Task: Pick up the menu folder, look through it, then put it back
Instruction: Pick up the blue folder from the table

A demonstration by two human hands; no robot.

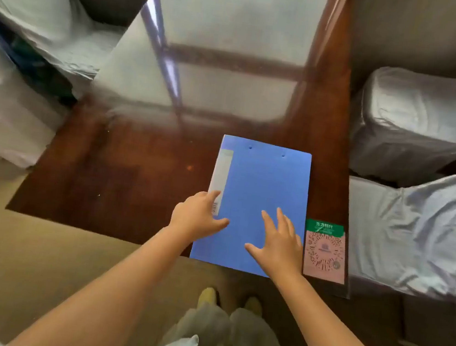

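Lying flat: smooth blue menu folder [258,199] | left hand [196,219], right hand [280,244] spread open on it

Glossy brown table [124,166]; pink QR card [325,255] at near right corner; covered seats [416,124] both sides.

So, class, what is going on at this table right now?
A person stands at a glossy dark wooden table and reaches both bare hands onto a closed blue menu folder lying flat near its front edge. The left hand is at the folder's left edge, over the white spine label; the right hand is spread over the cover. The folder does not look lifted or opened. A pink QR code card lies just right of it.
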